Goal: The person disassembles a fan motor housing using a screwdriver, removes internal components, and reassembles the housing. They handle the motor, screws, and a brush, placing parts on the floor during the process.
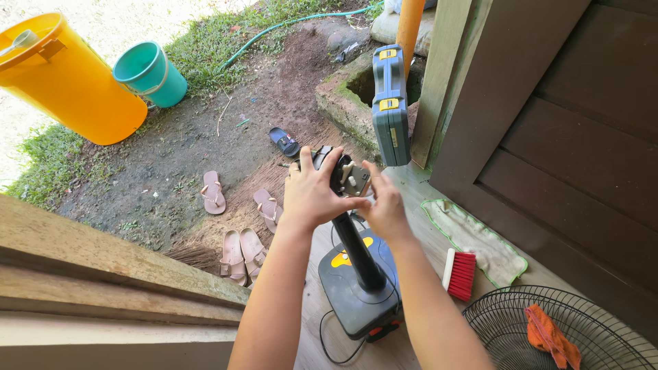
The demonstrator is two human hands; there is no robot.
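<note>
Both hands clamp the fan's motor head (pixel 346 177) atop its pole: left hand (pixel 310 195) and right hand (pixel 385 209) fingers wrapped tight. Risk: the base (pixel 356 301) may tip, its cord (pixel 329 342) snagging underfoot.

We see open air above and left of the fan stand's head (pixel 345 177), over the dirt yard, where only sandals (pixel 241 253) lie low. On the right, the upright tool case (pixel 390 103) and brown door (pixel 569 157) close in. Below right, a red brush (pixel 460 274) and wire fan guard (pixel 548 329) crowd the floorboards.
</note>
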